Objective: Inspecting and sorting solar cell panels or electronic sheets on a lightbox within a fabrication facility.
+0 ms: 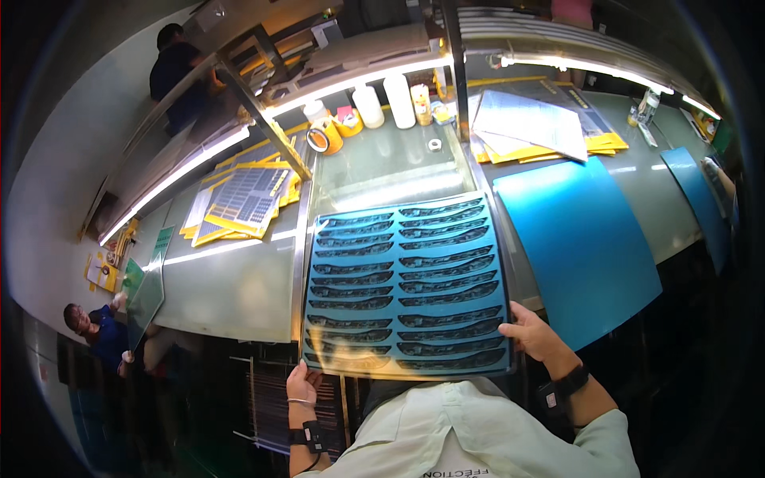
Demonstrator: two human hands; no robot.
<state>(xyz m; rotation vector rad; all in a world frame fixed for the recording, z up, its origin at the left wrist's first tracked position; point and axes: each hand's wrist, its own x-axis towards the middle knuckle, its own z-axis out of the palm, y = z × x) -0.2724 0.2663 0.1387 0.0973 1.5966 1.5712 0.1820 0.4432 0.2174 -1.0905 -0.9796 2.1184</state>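
Observation:
A blue printed sheet with two columns of dark curved strip shapes lies in front of me, its near edge close to my body. Warm light reflects off its glossy near left part. At the near left corner, my left hand is closed on the sheet with the thumb up along the edge. My right hand pinches the right edge close to the near right corner, thumb on top. Beneath the far end of the sheet is a pale glass-like tabletop.
Right of me lies a plain blue sheet. Yellow-edged printed sheets are stacked at left, with another stack at far right. White bottles and tape rolls stand at the back. A co-worker holds a greenish panel.

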